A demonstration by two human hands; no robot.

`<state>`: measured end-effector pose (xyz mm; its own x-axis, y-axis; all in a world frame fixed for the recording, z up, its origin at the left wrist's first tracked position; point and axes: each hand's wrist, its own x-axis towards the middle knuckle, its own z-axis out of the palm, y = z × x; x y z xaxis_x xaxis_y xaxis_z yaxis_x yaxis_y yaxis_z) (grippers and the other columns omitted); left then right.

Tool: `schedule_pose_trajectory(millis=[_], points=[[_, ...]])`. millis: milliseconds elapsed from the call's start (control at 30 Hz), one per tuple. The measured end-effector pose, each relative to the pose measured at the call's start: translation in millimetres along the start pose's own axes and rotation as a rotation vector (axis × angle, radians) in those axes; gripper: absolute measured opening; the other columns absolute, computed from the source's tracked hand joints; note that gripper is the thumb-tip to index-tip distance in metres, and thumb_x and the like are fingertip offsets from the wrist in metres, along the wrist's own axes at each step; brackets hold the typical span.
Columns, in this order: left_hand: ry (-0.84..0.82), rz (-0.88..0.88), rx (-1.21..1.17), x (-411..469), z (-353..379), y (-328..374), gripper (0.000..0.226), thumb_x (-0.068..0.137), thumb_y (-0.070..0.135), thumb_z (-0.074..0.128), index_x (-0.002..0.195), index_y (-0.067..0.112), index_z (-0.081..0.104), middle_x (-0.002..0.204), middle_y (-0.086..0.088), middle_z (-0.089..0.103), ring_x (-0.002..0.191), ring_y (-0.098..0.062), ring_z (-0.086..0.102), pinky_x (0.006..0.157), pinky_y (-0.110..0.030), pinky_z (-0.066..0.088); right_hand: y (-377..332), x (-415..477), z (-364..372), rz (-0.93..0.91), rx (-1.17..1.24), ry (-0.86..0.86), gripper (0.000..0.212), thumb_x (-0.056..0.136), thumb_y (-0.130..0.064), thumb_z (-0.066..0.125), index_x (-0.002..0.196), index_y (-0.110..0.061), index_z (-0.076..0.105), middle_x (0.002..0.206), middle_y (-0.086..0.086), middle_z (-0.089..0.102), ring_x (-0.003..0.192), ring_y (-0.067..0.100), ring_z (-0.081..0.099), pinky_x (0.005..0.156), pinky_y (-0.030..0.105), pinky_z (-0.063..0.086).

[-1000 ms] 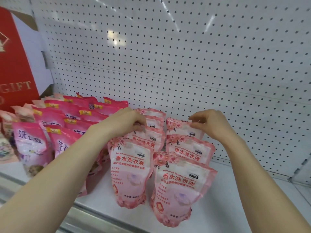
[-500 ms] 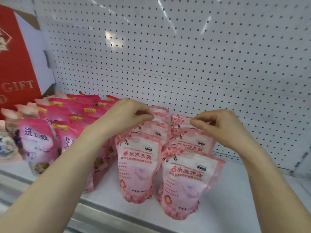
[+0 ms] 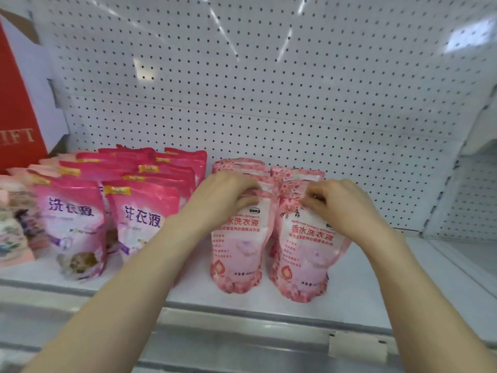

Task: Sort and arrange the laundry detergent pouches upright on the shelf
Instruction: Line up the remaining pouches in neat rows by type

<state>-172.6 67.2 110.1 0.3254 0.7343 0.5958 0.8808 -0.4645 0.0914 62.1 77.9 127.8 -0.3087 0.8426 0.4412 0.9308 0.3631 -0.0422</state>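
I saw two pale pink detergent pouches standing upright, side by side, near the front of the white shelf (image 3: pixel 357 289). My left hand (image 3: pixel 226 192) curled over the top of the left pouch (image 3: pixel 239 251); my right hand (image 3: pixel 343 207) pinched the top of the right pouch (image 3: pixel 306 257). Magenta pouches (image 3: pixel 72 227) stood in rows to the left

upright pink pouches (image 3: pixel 304 246) on white shelf (image 3: pixel 188 289)

glossy plastic pouches (image 3: pixel 306 246) stand on a smooth white metal shelf (image 3: pixel 363 292) with glossy pegboard (image 3: pixel 269 90).
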Motion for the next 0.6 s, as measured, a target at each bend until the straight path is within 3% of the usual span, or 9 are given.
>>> schedule_pose_trajectory(millis=[67,133,200,300,400,500,600], points=[[0.108,0.044,0.031,-16.4,-6.2,-1.3,0.033,0.086,0.029,0.068,0.118,0.022,0.065,0.117,0.003,0.066,0.113,-0.02,0.057,0.094,-0.035,0.045,-10.6,-7.5,0.7,0.035,0.006,0.065,0.018,0.095,-0.04,0.06,0.1,-0.027,0.071,0.092,-0.003,0.073,0.092,0.028,0.067,0.077,0.037,0.052],[0.238,0.066,0.041,-37.1,-16.7,-11.0,0.039,0.085,0.023,0.07,0.123,0.018,0.064,0.122,-0.001,0.064,0.117,-0.024,0.054,0.1,-0.033,0.04,-24.9,-15.2,1.8,0.046,0.064,0.236,0.027,0.094,-0.033,0.063,0.121,-0.028,0.067,0.108,-0.003,0.074,0.099,0.027,0.068,0.083,0.038,0.051],[0.351,0.033,0.049,-61.2,-31.1,-29.5,0.038,0.085,0.019,0.07,0.123,0.015,0.064,0.119,-0.003,0.064,0.114,-0.025,0.054,0.099,-0.028,0.035,-49.9,-21.1,3.9,-0.015,0.193,0.394,0.029,0.094,-0.025,0.063,0.123,-0.027,0.066,0.109,-0.002,0.074,0.096,0.025,0.07,0.085,0.039,0.053],[0.435,-0.073,0.08,-100.6,-55.6,-68.3,0.037,0.087,0.014,0.067,0.124,0.014,0.063,0.12,-0.006,0.063,0.114,-0.027,0.052,0.1,-0.027,0.032,-103.1,-23.6,13.8,-0.14,0.401,0.419,0.029,0.095,-0.019,0.062,0.123,-0.024,0.067,0.106,-0.005,0.075,0.093,0.018,0.071,0.085,0.039,0.055],[0.401,-0.207,0.113,-136.3,-79.9,-115.5,0.039,0.09,0.017,0.063,0.129,0.016,0.058,0.127,-0.009,0.059,0.119,-0.029,0.051,0.102,-0.037,0.036,-157.8,-14.4,28.0,-0.257,0.464,0.374,0.031,0.095,-0.016,0.061,0.124,-0.025,0.067,0.107,-0.006,0.075,0.094,0.017,0.07,0.084,0.039,0.056],[0.309,-0.332,0.13,-153.5,-101.1,-155.5,0.043,0.09,0.018,0.062,0.132,0.016,0.054,0.131,-0.009,0.056,0.122,-0.029,0.05,0.101,-0.045,0.041,-203.4,6.9,33.9,-0.335,0.382,0.318,0.032,0.096,-0.017,0.059,0.127,-0.019,0.065,0.117,0.0,0.072,0.103,0.023,0.068,0.089,0.042,0.054],[0.203,-0.304,0.177,-147.9,-113.1,-176.7,0.039,0.089,0.023,0.064,0.127,0.017,0.059,0.124,-0.006,0.062,0.115,-0.028,0.055,0.093,-0.042,0.046,-235.0,33.9,37.4,-0.348,0.216,0.22,0.029,0.099,-0.025,0.053,0.124,-0.018,0.065,0.117,0.002,0.07,0.106,0.029,0.066,0.086,0.044,0.053]])
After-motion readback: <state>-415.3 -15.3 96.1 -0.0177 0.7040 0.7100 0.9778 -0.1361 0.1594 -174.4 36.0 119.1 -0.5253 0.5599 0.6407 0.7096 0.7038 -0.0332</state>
